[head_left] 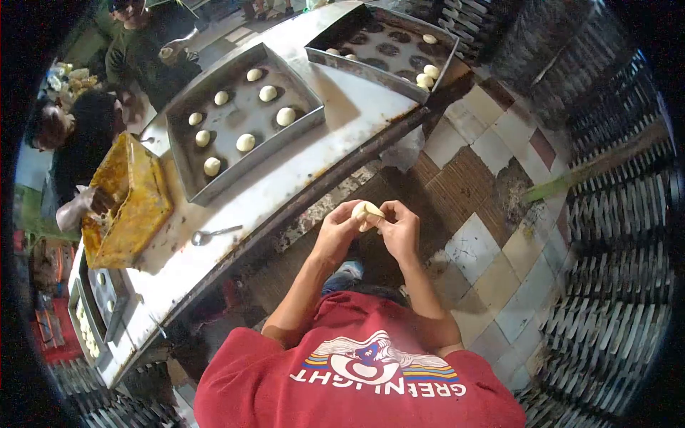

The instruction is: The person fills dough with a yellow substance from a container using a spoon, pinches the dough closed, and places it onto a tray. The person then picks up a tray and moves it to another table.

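Between my two hands, in front of my chest, is a piece of pale dough [366,215]. My left hand [338,230] cups its left side with the fingers closed around it. On the other side, my right hand [398,227] pinches the dough's edge between thumb and fingers. Both hands are held off the table, over the floor. The nearest table thing is a square metal tray [314,118] with several round dough balls [246,142] spaced apart on it.
A second metal tray [448,64] with dough balls stands at the far end of the white table [342,128]. A yellow tub [153,187] and a spoon [214,234] lie to the left. Another person's hand [82,207] reaches into the tub. Stacked slatted racks [606,299] line the right.
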Available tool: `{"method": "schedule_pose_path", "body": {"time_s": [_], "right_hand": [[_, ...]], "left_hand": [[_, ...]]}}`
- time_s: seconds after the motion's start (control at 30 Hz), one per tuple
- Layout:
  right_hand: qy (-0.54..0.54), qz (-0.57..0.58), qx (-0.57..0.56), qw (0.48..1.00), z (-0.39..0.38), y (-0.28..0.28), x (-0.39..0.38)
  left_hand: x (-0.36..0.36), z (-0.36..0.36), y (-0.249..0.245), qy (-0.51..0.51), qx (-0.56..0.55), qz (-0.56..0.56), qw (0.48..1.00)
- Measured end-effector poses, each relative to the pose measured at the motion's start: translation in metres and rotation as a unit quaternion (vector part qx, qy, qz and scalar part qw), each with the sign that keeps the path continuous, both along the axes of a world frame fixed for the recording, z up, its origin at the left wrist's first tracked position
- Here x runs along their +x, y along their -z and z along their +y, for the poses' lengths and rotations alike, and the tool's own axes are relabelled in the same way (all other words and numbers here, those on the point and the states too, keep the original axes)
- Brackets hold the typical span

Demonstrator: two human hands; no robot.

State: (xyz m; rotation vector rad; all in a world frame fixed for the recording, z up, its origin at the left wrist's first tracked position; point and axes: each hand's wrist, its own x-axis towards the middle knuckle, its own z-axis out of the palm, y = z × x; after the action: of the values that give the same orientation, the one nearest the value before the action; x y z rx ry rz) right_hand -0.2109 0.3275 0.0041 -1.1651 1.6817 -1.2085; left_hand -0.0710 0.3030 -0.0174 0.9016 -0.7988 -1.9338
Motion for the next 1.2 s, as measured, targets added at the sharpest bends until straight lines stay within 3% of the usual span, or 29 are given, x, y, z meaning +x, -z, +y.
{"method": "schedule_pose_path", "body": {"time_s": [0.07, 0.13, 0.2, 0.23, 0.27, 0.33, 0.47, 0.53, 0.6, 0.67, 0.7, 0.73, 0.8, 0.87, 0.93, 0.97, 1.0, 1.03, 1.1, 1.13, 1.17, 1.2], "right_hand": [[0.002, -0.038, 0.021, 0.999, -0.025, 0.007, -0.007], [0.009, -0.223, 0.011, 0.975, -0.050, 0.024, -0.016], [-0.019, -0.204, -0.037, 0.978, -0.069, 0.032, -0.021], [-0.047, -0.023, -0.080, 0.995, -0.078, 0.017, -0.020], [-0.075, 0.159, -0.124, 0.977, -0.087, 0.006, -0.020], [-0.073, 0.173, -0.112, 0.976, -0.107, 0.006, -0.030], [-0.131, 0.211, -0.164, 0.955, -0.151, 0.008, -0.050], [-0.095, 0.158, -0.144, 0.972, -0.169, 0.004, -0.053], [-0.106, 0.081, -0.177, 0.975, -0.185, 0.017, -0.054], [-0.029, 0.032, -0.055, 0.998, -0.199, 0.023, -0.050], [-0.003, -0.031, -0.069, 0.997, -0.208, 0.024, -0.042], [0.006, 0.037, -0.060, 0.997, -0.217, 0.029, -0.042], [-0.018, 0.048, 0.025, 0.998, -0.239, 0.051, -0.043], [-0.079, -0.207, 0.020, 0.975, -0.253, 0.057, -0.040], [-0.135, -0.318, 0.100, 0.933, -0.265, 0.065, -0.038], [-0.213, -0.167, 0.029, 0.962, -0.264, 0.055, -0.038], [-0.284, -0.012, -0.048, 0.957, -0.264, 0.043, -0.040], [-0.304, -0.013, -0.053, 0.951, -0.272, 0.043, -0.037], [-0.207, -0.254, 0.044, 0.944, -0.289, 0.046, -0.028], [-0.224, -0.258, 0.044, 0.939, -0.298, 0.052, -0.032], [-0.304, 0.049, -0.025, 0.951, -0.311, 0.058, -0.039], [-0.346, 0.347, -0.103, 0.865, -0.323, 0.065, -0.045]], "left_hand": [[-0.020, -0.024, 0.010, -0.042, 0.042, 0.061, 0.996], [-0.036, -0.045, 0.015, -0.126, 0.095, 0.072, 0.985], [-0.047, -0.069, 0.023, -0.157, 0.089, 0.056, 0.982], [-0.053, -0.079, 0.028, -0.166, 0.076, 0.061, 0.981], [-0.058, -0.089, 0.029, -0.172, 0.061, 0.067, 0.981], [-0.065, -0.109, 0.025, -0.167, 0.073, 0.059, 0.981], [-0.067, -0.147, 0.026, -0.115, -0.054, -0.059, 0.990], [-0.070, -0.161, 0.026, -0.077, -0.179, -0.147, 0.970], [-0.071, -0.168, 0.029, -0.073, -0.194, -0.163, 0.965], [-0.067, -0.180, 0.025, -0.075, -0.228, -0.195, 0.951], [-0.064, -0.180, 0.017, -0.084, -0.231, -0.237, 0.940], [-0.063, -0.181, -0.002, -0.075, -0.185, -0.289, 0.936], [-0.069, -0.181, 0.015, -0.157, -0.223, -0.264, 0.925], [-0.075, -0.180, 0.006, -0.200, -0.224, -0.317, 0.900], [-0.081, -0.181, 0.004, -0.228, -0.223, -0.287, 0.903], [-0.083, -0.182, 0.001, -0.217, -0.214, -0.267, 0.914], [-0.087, -0.181, -0.003, -0.207, -0.204, -0.244, 0.925], [-0.093, -0.185, -0.005, -0.227, -0.203, -0.249, 0.919], [-0.107, -0.190, -0.010, -0.324, -0.162, -0.089, 0.928], [-0.109, -0.190, -0.012, -0.340, -0.165, -0.095, 0.921], [-0.107, -0.191, -0.014, -0.380, -0.151, -0.103, 0.907], [-0.104, -0.192, -0.015, -0.420, -0.138, -0.110, 0.890]]}}
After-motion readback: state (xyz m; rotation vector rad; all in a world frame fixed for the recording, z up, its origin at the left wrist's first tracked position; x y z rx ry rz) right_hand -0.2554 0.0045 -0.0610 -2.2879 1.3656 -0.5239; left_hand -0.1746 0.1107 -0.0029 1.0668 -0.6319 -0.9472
